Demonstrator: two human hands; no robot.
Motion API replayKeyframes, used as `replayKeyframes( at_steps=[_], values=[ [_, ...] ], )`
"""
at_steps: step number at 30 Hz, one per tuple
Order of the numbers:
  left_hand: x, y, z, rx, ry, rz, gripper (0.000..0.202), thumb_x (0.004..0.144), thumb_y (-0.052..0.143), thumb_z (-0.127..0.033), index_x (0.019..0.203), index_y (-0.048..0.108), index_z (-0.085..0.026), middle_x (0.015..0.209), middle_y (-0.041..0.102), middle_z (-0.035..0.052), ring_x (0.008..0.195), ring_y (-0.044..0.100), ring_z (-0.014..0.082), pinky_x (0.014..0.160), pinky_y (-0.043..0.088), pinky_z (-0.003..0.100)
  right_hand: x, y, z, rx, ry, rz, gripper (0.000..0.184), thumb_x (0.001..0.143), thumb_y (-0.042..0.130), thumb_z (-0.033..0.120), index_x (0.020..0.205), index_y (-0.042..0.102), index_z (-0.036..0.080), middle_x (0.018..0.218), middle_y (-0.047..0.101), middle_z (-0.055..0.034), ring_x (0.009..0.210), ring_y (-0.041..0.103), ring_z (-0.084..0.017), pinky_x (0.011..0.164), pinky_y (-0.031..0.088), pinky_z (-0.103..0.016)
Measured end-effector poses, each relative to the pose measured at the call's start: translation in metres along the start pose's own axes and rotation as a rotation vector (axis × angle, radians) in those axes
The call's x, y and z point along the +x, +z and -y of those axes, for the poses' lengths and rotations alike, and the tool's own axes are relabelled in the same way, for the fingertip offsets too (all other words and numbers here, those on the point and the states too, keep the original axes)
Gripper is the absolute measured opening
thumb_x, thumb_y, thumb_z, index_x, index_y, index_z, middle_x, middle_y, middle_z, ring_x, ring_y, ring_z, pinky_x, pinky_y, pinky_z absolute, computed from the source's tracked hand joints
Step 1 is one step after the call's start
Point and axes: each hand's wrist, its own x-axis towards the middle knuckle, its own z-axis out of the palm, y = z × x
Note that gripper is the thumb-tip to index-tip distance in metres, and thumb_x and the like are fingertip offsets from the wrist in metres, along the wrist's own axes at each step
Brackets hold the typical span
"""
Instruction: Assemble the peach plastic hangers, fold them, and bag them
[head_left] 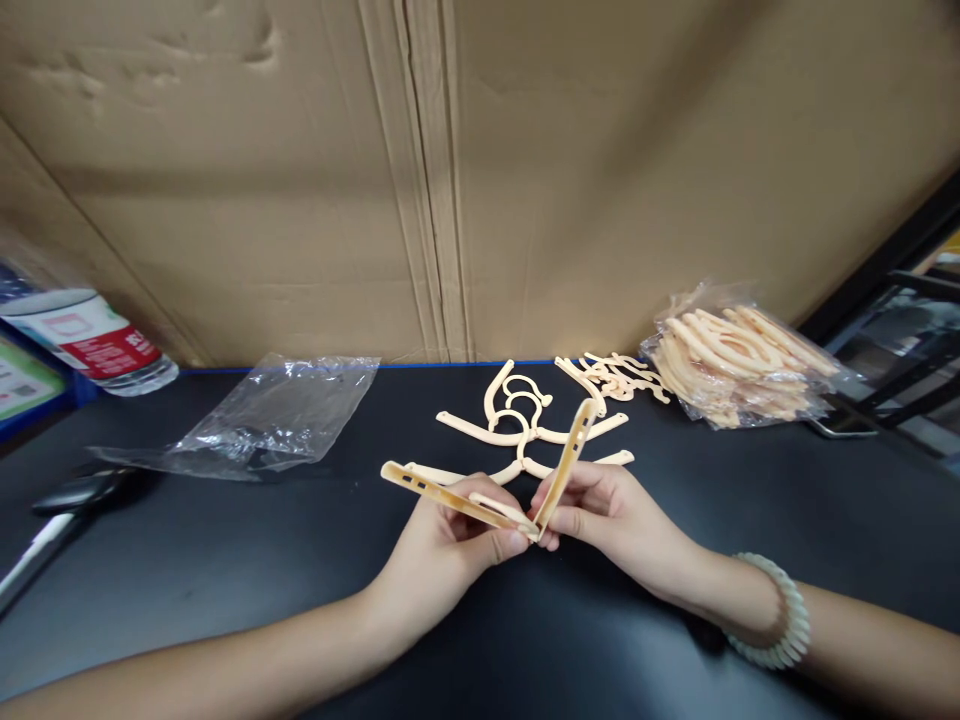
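Note:
Both of my hands hold one cream plastic hanger folded into a V over the black table [225,570]. My left hand [442,545] pinches the left hanger arm [435,492], which points left and lies nearly flat. My right hand [600,510], with a pale bead bracelet at the wrist, grips the right hanger arm [568,455], which tilts up and away. The two arms meet at a hinge between my thumbs. Just behind my hands lie a few more cream hangers [517,425], flat on the table.
A clear bag full of cream hangers [739,365] sits at the right rear, with loose small hooks [619,378] beside it. An empty clear plastic bag [277,410] lies at the left. A labelled bottle [97,345] lies far left. A cardboard wall [480,170] closes the back.

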Motion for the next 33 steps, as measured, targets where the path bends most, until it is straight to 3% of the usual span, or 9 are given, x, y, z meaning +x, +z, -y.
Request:
replayKeyframes(
  at_steps=[10, 16, 22, 26, 29, 31, 33],
  values=[
    [-0.002, 0.006, -0.001, 0.003, -0.032, -0.114, 0.009, 0.070, 0.077, -0.012, 0.068, 0.070, -0.017, 0.067, 0.069, -0.0027, 0.069, 0.065, 0.0138, 0.072, 0.050, 0.024, -0.002, 0.005, 0.000, -0.062, -0.044, -0.042, 0.012, 0.079, 0.076, 0.027, 0.081, 0.070, 0.017, 0.073, 0.069, -0.0006, 0.065, 0.065, -0.011, 0.067, 0.056, -0.025],
    [-0.005, 0.007, 0.000, -0.052, -0.099, -0.178, 0.016, 0.068, 0.081, -0.020, 0.070, 0.066, -0.015, 0.064, 0.068, -0.0014, 0.065, 0.064, 0.0146, 0.070, 0.050, 0.027, -0.003, 0.008, -0.001, -0.079, -0.048, -0.071, 0.018, 0.077, 0.078, 0.030, 0.082, 0.068, 0.016, 0.076, 0.073, -0.0044, 0.069, 0.070, -0.015, 0.068, 0.058, -0.029],
    [-0.003, 0.010, -0.001, -0.011, -0.084, -0.210, 0.019, 0.068, 0.083, -0.024, 0.074, 0.067, -0.015, 0.068, 0.071, 0.0003, 0.069, 0.066, 0.0156, 0.073, 0.053, 0.028, -0.002, 0.010, 0.000, -0.091, -0.058, -0.107, 0.020, 0.079, 0.075, 0.032, 0.078, 0.062, 0.017, 0.073, 0.071, -0.0036, 0.067, 0.070, -0.015, 0.067, 0.059, -0.030],
    [-0.001, 0.008, 0.000, 0.036, -0.092, -0.246, 0.022, 0.071, 0.081, -0.028, 0.081, 0.067, -0.014, 0.072, 0.070, 0.0016, 0.070, 0.067, 0.0149, 0.070, 0.055, 0.025, 0.000, 0.007, 0.001, -0.122, -0.091, -0.165, 0.023, 0.076, 0.076, 0.032, 0.085, 0.059, 0.019, 0.080, 0.066, -0.0021, 0.069, 0.065, -0.014, 0.054, 0.055, -0.025],
    [-0.003, 0.006, 0.000, 0.079, -0.098, -0.348, 0.041, 0.070, 0.081, -0.031, 0.103, 0.061, -0.016, 0.090, 0.068, 0.0026, 0.065, 0.068, 0.0139, 0.062, 0.058, 0.025, 0.002, -0.002, 0.005, -0.155, -0.187, -0.321, 0.025, 0.074, 0.077, 0.031, 0.086, 0.057, 0.021, 0.087, 0.062, -0.0003, 0.063, 0.057, -0.011, 0.051, 0.049, -0.024],
    [-0.006, 0.004, -0.001, 0.112, -0.083, -0.403, 0.064, 0.072, 0.080, -0.034, 0.126, 0.047, -0.023, 0.115, 0.062, 0.0069, 0.061, 0.069, 0.0130, 0.053, 0.058, 0.026, 0.003, -0.012, 0.009, -0.194, -0.252, -0.451, 0.023, 0.076, 0.075, 0.031, 0.087, 0.057, 0.022, 0.088, 0.062, -0.0002, 0.068, 0.056, -0.012, 0.059, 0.048, -0.026],
    [-0.010, 0.002, -0.002, 0.168, -0.047, -0.434, 0.075, 0.076, 0.075, -0.038, 0.137, 0.033, -0.031, 0.135, 0.050, 0.0111, 0.058, 0.069, 0.0123, 0.042, 0.053, 0.023, 0.003, -0.024, 0.012, -0.228, -0.313, -0.580, 0.020, 0.077, 0.073, 0.030, 0.087, 0.058, 0.023, 0.089, 0.062, -0.0013, 0.081, 0.057, -0.016, 0.072, 0.047, -0.030]
  ],
)
